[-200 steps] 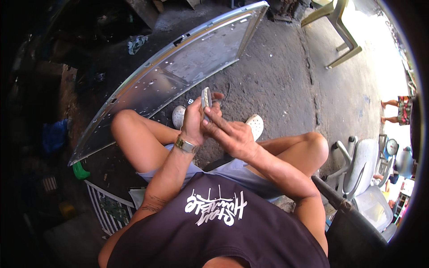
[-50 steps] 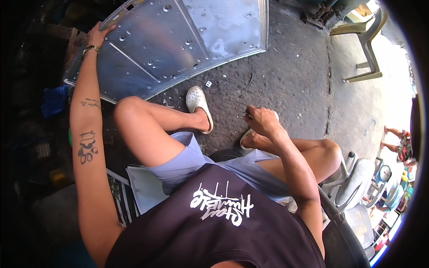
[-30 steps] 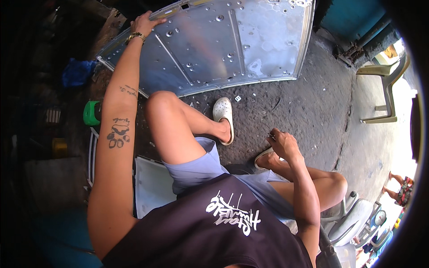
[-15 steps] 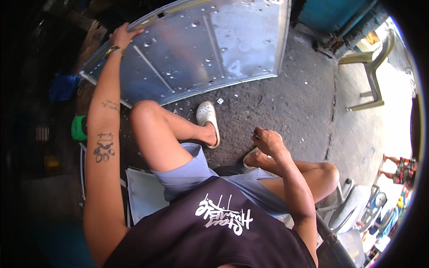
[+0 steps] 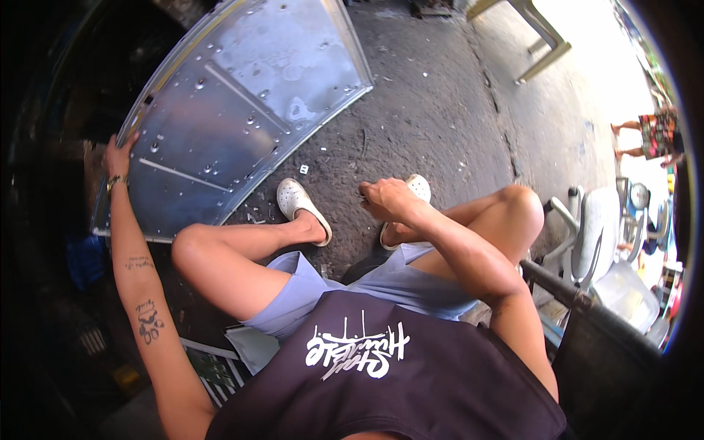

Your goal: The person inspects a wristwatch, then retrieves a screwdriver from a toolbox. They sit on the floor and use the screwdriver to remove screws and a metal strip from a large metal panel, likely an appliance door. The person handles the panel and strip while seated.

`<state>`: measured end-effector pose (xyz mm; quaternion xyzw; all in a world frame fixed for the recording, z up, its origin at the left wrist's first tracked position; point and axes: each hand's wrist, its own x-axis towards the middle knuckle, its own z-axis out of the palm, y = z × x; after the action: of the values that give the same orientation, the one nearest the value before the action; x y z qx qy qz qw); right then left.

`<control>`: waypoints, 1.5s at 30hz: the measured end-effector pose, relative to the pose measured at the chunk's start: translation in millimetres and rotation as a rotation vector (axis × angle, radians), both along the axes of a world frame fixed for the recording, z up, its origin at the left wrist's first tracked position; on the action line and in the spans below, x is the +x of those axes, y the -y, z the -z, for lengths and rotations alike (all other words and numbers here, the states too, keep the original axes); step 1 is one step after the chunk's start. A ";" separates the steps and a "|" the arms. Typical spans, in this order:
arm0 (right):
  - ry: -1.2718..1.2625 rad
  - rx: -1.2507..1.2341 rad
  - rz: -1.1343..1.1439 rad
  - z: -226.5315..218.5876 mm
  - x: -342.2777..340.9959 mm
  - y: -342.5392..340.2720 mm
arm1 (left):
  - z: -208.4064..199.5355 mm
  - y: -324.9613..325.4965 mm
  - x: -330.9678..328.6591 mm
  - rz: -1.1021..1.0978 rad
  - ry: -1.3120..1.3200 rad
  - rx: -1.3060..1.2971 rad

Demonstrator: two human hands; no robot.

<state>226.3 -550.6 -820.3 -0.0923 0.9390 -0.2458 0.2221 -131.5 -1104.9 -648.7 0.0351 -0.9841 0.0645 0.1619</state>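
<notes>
A large silvery metal panel (image 5: 235, 121), dotted with holes and raised studs and crossed by two straight ribs, leans in front of my left knee. The fingers of my left hand (image 5: 119, 158) are closed over its upper left edge. Over the ground in front of my right foot, my right hand (image 5: 392, 199) has its fingers curled together. Its palm is turned away, so anything inside it stays hidden.
Small white scraps (image 5: 303, 169) dot the rough dark floor (image 5: 433, 110). A plastic chair (image 5: 539, 37) stands at far right. Another chair (image 5: 598, 227) is beside my right knee, near a dark bar (image 5: 557, 286). Someone's patterned shorts (image 5: 656, 136) show at the right edge.
The whole view has swung, shifting the panel left in the picture. My left hand keeps its hold on the edge. My right hand has moved across toward the middle, palm down.
</notes>
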 end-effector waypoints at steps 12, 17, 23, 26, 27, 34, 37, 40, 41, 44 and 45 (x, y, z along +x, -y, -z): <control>-0.005 -0.061 0.050 -3.3 -2.3 -4.5 | -10.4 -18.5 9.8 0.039 0.063 0.142; 0.037 -0.041 0.024 -12.9 -4.5 -7.6 | -9.5 -18.8 9.6 0.012 0.036 0.057; 0.035 -0.042 0.028 -17.1 -8.1 -7.8 | -5.2 -19.9 10.1 -0.009 0.016 -0.005; 0.044 -0.029 0.037 -17.8 -15.2 -9.8 | -6.4 -26.4 18.5 0.007 -0.017 -0.026; 0.062 -0.021 0.042 -18.0 -19.6 -9.9 | -7.0 -29.4 23.4 -0.006 -0.025 -0.069; 0.138 -0.010 -0.014 -21.8 -48.1 -8.5 | -11.0 -55.8 69.1 0.059 -0.144 -0.136; 0.138 -0.013 -0.026 -24.8 -52.5 -6.0 | -9.2 -63.5 77.6 0.085 -0.173 -0.137; 0.159 0.003 -0.022 -28.5 -57.1 -5.7 | -7.9 -66.5 77.9 0.113 -0.205 -0.171; 0.172 0.004 -0.021 -29.9 -58.5 -6.4 | -7.5 -67.2 77.3 0.122 -0.206 -0.160; 0.188 0.008 -0.030 -32.4 -60.8 -5.8 | -6.6 -68.0 77.6 0.149 -0.264 -0.172; 0.188 0.006 -0.033 -32.9 -61.2 -5.1 | -6.8 -68.4 77.4 0.150 -0.269 -0.164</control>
<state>165.1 -545.5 -787.4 -0.0836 0.9131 -0.2470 0.3135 -54.1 -1036.5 -641.9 -0.0437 -0.9448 0.1271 0.2988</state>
